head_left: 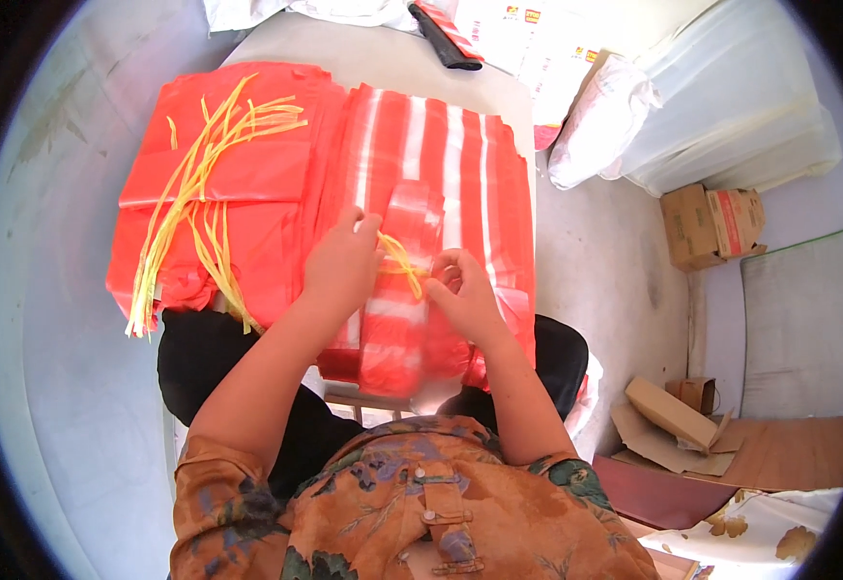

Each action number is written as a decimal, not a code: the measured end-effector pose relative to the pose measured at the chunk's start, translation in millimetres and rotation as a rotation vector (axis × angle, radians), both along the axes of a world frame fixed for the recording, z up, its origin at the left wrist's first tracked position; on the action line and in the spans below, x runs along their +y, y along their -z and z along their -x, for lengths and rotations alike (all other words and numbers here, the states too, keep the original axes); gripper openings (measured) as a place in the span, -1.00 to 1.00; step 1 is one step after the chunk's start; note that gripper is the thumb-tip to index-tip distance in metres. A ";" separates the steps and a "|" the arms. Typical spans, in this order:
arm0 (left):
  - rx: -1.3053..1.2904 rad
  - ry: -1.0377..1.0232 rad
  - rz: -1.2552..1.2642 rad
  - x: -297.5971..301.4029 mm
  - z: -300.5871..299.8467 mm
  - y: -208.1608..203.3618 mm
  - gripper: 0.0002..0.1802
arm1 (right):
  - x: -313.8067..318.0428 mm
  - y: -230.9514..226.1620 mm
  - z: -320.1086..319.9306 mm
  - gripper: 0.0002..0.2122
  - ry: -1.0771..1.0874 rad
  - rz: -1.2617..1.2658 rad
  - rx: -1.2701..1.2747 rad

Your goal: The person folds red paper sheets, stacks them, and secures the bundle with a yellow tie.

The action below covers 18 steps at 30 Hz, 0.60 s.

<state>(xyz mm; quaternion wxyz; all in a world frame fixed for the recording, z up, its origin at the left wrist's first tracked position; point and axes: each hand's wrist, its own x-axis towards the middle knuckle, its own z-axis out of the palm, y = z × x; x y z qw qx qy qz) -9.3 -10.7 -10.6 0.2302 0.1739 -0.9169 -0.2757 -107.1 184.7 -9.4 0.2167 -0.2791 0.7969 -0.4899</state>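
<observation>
A folded bundle of red and white striped plastic bags [390, 343] lies on a wide stack of the same red-and-white plastic [489, 193] in front of me. Around its middle runs a thin yellow plastic strip [400, 259], looped at the front. My left hand [342, 263] is closed at the bundle's left edge, fingertips pinching at the yellow strip. On the other side my right hand [465, 298] pinches the strip's end, fingers curled. More loose yellow strips [194, 184] lie across a red plastic stack [238, 174] to the left.
The stacks rest on a pale table [344, 43]. A dark rolled item with red [446, 37] lies at its far edge. To the right are a white sack [600, 121], cardboard boxes [712, 225] and flattened cardboard [673, 425]. A pale wall [54, 290] stands close at left.
</observation>
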 end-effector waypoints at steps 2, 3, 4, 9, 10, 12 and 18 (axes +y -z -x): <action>0.016 0.013 -0.166 -2.3 -9.7 -7.5 -0.78 | 1.7 -4.1 4.2 -0.61 -0.021 -0.065 0.117; 0.015 0.012 -0.164 -3.2 -15.0 -4.1 -0.78 | -0.4 -7.1 3.6 -0.61 -0.022 -0.063 0.117; -0.108 0.111 -0.256 -4.1 -20.3 1.1 -0.73 | -2.9 -11.0 2.7 -0.54 -0.073 -0.173 0.066; -0.216 0.258 -0.396 1.3 -27.1 -11.1 -0.64 | -7.5 -13.9 -9.8 -0.46 -0.073 -0.163 -0.029; -0.248 0.225 -0.589 0.3 -26.8 -19.0 -0.61 | -9.0 -17.2 -14.0 -0.46 -0.061 0.006 -0.097; -0.277 0.179 -0.780 -4.8 -28.2 -13.9 -0.58 | -17.5 -35.1 -23.2 -0.47 -0.057 0.178 -0.169; -0.045 0.222 -1.646 -0.2 -27.8 8.0 -0.54 | -29.8 -29.8 -10.0 -0.48 -0.061 0.052 0.173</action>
